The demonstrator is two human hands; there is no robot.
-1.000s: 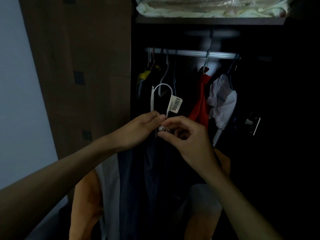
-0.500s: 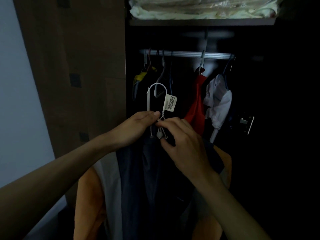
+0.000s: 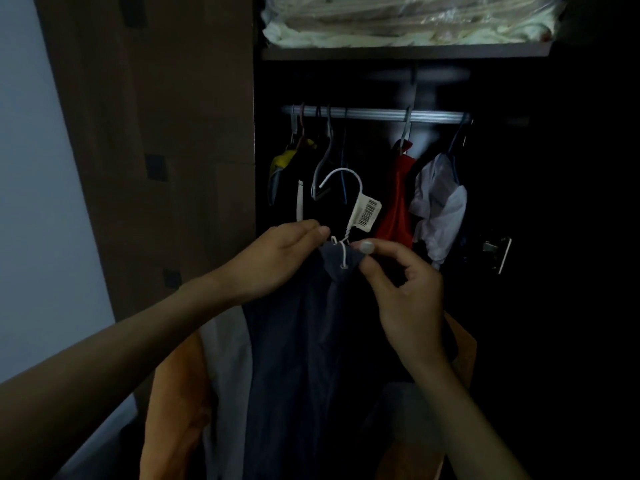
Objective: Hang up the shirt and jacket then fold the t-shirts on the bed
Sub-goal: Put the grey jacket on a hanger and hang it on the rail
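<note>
1. Both hands pinch the dark garment [image 3: 304, 341] at its collar, centre frame: left hand [image 3: 280, 261] steadying, right hand [image 3: 401, 285] working fabric onto the white hanger [image 3: 346, 188].
2. Hook stays free, likely for the rail [image 3: 377, 114] above.

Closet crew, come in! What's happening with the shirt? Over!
Both hands pinching collar: left hand, right hand. Dark shirt on white hanger, not yet on rail. Gap beside red garment.

One marking found: a white tag [image 3: 366, 213] on the white hanger [image 3: 343, 188] hook, at two o'clock from the hands, bears a black barcode. Its digits are too small to read.
</note>
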